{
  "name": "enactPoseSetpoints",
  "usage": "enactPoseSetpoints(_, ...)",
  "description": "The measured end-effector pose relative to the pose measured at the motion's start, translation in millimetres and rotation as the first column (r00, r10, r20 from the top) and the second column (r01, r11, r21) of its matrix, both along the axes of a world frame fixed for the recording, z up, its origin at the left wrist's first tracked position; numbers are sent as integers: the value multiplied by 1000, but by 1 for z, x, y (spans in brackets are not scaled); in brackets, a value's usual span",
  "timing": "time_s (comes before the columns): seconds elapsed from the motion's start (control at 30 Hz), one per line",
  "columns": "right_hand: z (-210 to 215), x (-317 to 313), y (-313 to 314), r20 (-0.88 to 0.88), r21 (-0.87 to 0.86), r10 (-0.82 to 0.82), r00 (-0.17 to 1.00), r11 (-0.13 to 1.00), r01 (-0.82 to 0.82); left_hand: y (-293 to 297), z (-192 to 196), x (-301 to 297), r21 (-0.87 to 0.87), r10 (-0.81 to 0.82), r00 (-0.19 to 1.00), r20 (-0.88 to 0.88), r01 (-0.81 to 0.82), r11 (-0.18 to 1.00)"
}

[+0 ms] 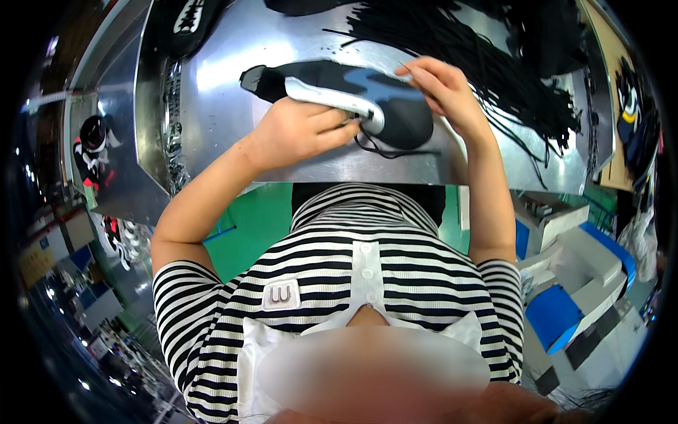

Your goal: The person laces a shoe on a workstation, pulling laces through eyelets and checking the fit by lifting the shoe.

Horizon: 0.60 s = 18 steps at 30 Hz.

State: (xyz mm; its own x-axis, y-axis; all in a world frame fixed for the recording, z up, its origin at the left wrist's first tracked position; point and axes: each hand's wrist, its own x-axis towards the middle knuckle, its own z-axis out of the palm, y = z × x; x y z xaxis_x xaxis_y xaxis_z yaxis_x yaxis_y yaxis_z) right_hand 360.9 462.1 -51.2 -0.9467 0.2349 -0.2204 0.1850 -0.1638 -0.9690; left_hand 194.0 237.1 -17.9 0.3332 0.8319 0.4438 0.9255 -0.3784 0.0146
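Note:
A black sports shoe (pixel 395 116) with a white sole and a light blue stripe lies on its side on a shiny metal table (pixel 233 106). My left hand (pixel 296 131) grips it around the white sole near the toe. My right hand (pixel 445 88) is at the shoe's upper edge, its fingertips pinched on a thin black lace (pixel 385 150) or the shoe's rim; I cannot tell which. One lace loops out below the toe onto the table.
A big heap of black laces (pixel 494 63) covers the table's far right. Another black shoe (pixel 191 21) lies at the far left corner. White and blue boxes (pixel 572 283) stand at my right. More shoes (pixel 92 145) sit on a surface to the left, over a green floor (pixel 254 219).

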Motion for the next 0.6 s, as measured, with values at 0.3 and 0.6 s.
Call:
enactPoseSetpoints(0.3,-20,-5,-26,69,167,-372,925,919,357,-2,-16,1,-277,376,893,248,-307,911)
enactPoseSetpoints(0.6,-23,-13,-53,-205,404,-409,889,792,458,5,-22,-17,-869,898,133,419,345,354)
